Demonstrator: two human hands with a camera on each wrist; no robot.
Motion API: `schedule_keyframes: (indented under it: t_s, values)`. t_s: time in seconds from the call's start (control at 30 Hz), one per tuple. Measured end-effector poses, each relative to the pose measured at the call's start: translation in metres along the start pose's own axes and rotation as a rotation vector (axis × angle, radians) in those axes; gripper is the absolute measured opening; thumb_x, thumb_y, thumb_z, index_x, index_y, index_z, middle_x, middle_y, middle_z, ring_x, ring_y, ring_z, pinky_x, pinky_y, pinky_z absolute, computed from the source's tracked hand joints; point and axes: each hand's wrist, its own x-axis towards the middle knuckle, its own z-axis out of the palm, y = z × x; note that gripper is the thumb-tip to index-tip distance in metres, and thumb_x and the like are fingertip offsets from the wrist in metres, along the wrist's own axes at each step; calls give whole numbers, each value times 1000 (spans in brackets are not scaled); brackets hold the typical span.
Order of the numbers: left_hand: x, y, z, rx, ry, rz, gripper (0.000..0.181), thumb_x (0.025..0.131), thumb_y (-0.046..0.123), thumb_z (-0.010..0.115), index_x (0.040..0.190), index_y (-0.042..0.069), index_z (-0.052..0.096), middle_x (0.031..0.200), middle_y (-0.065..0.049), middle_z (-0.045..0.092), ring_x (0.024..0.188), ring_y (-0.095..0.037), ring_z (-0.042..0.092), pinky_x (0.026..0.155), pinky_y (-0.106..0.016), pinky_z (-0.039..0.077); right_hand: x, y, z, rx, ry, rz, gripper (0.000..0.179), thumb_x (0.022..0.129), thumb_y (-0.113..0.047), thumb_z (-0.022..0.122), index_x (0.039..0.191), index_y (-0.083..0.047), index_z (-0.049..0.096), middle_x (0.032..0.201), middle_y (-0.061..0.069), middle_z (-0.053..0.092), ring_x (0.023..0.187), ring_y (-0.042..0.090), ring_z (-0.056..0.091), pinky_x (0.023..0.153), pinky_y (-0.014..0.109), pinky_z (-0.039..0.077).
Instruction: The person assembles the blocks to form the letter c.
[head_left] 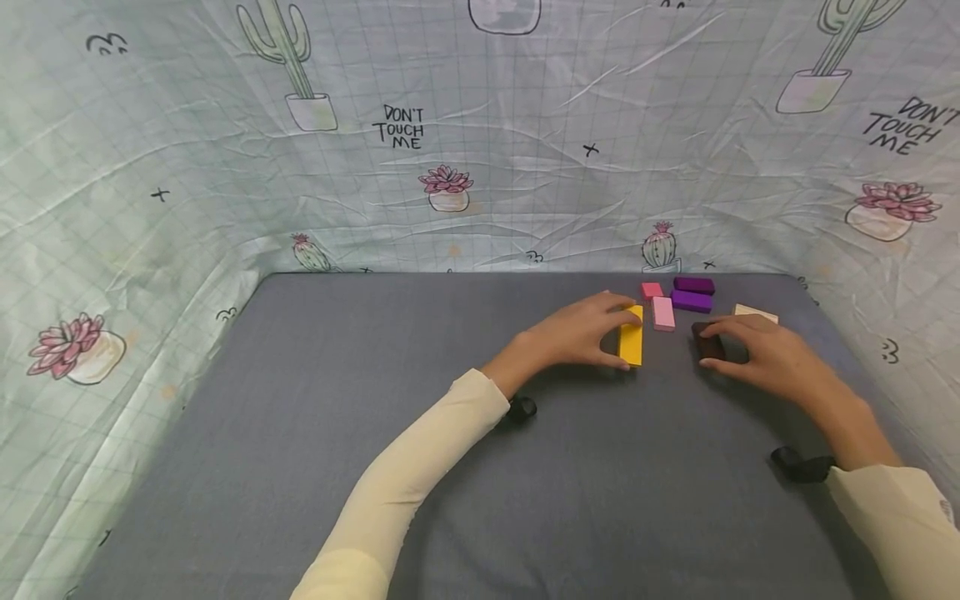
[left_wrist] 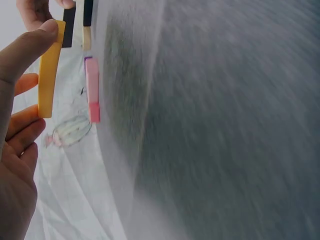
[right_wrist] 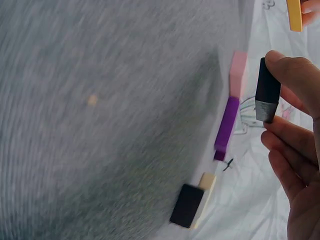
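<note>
My left hand [head_left: 581, 329] pinches a yellow block [head_left: 632, 337] by its two ends, thumb at one and fingers at the other. To its right, my right hand [head_left: 772, 354] holds a black block [right_wrist: 268, 82] between thumb and fingertips. Both blocks look raised off the table in the wrist views. Just beyond the hands lie a pink block [head_left: 663, 313] and a smaller, deeper pink one [head_left: 652, 291]. Beside them are a purple block [head_left: 692, 301] and a darker purple block [head_left: 693, 286].
A cream block [head_left: 756, 313] lies behind my right hand. Against it, in the right wrist view, is a second black block [right_wrist: 187, 205], hidden in the head view. Grey cloth covers the table [head_left: 337, 358]. A printed fabric wall [head_left: 525, 150] encloses the back and sides.
</note>
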Motion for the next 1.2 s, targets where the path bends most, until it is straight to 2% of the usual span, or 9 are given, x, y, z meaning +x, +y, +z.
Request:
schedule_keyframes:
  t_s: [0.13,0.37,0.57,0.77,0.93,1.2]
  values:
    - [-17,-8,-4,0,28,-12,71,86,56,77,143,19,58,156,-4,42,145,-17,36,120,-24,23,0,-7,1,-2,56,-62,43,76,-23,91,110,-5,72,114,19,69,108,39,62,87,63,49]
    - [-49,-20,-11,32,31,-7,70,86,54,78,142,18,58,156,-7,42,146,-21,36,120,-30,25,-1,-17,3,6,114,-134,44,70,-21,93,106,-7,73,111,17,69,105,37,63,86,61,50]
    - [-77,-32,-16,40,46,-26,68,86,54,77,140,17,59,155,-9,43,146,-23,37,119,-33,30,2,-24,3,2,97,-159,43,71,-21,93,107,-7,74,113,17,70,107,37,64,88,61,50]
    - [-105,-46,-14,41,39,-84,67,86,54,77,139,17,59,155,-9,43,145,-24,38,118,-37,32,4,-31,2,9,87,-172,41,72,-21,93,106,-8,75,112,14,70,106,35,63,91,59,48]
    - [-117,-51,-15,58,54,-94,67,87,55,77,139,16,60,153,-9,45,143,-25,40,118,-37,32,4,-37,4,26,98,-197,41,70,-21,94,105,-10,75,113,13,70,108,36,61,92,60,46]
    - [-125,-50,-23,55,79,-76,66,86,52,79,137,14,61,152,-11,46,141,-26,42,117,-36,34,9,-50,7,46,111,-236,42,69,-21,94,106,-13,74,115,12,69,111,35,60,91,60,48]
